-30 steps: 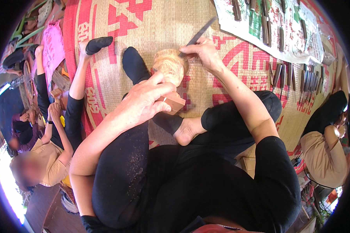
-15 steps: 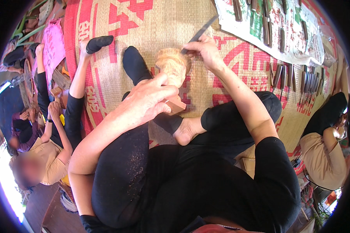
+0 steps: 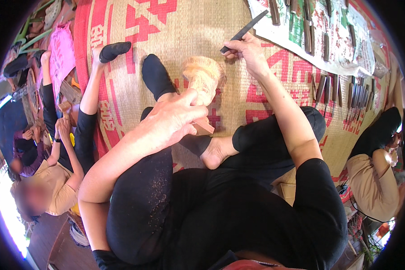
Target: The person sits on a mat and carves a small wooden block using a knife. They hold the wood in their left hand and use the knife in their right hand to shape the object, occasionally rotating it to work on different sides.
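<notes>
A pale wooden carving (image 3: 205,81) with a rounded, ridged head and a squared base stands out over the mat between my legs. My left hand (image 3: 175,112) is wrapped round its lower part near the base, hiding some of it. To the right of the carving's head, my right hand (image 3: 245,50) grips a long, dark, flat file (image 3: 245,30) near its lower end. The file slants up to the right, and a gap of bare mat shows between it and the carving. Fine wood dust (image 3: 157,193) lies on my left trouser leg.
A red and tan woven mat (image 3: 166,31) lies beneath me. At the far right, several carving tools rest on a white printed sheet (image 3: 274,33), with more chisels (image 3: 357,92) below it. Seated people are on both sides; one at left holds a wooden mallet (image 3: 65,107).
My right hand has drawn the file away from the carving's head, up and to the right. The carving and my left hand have barely shifted. The mallet at left has risen slightly.
</notes>
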A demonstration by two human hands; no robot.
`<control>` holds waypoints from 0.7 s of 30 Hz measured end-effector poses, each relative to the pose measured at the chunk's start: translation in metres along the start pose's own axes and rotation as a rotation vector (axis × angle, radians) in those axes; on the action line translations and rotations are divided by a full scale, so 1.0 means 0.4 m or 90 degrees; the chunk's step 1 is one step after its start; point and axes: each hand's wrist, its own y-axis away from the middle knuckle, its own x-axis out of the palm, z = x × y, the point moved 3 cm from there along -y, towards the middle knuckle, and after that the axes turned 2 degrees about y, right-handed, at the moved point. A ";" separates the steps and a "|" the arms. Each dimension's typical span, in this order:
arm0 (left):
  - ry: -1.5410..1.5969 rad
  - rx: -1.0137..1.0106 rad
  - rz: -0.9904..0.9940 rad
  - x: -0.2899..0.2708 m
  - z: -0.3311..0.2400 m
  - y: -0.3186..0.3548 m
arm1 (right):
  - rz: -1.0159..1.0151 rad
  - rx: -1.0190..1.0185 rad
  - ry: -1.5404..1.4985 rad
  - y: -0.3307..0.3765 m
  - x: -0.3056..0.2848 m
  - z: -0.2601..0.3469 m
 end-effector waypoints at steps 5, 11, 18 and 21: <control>0.013 0.023 -0.013 0.000 0.000 -0.002 | 0.079 -0.047 0.111 0.038 0.077 0.011; 0.044 0.017 -0.003 0.007 -0.012 -0.006 | -0.004 -0.015 0.020 0.003 0.011 0.012; 0.005 0.072 -0.059 0.008 -0.015 -0.010 | 0.064 -0.032 0.102 0.032 0.065 0.021; -0.002 0.059 -0.029 0.007 -0.017 -0.009 | 0.025 -0.016 0.077 0.019 0.030 0.025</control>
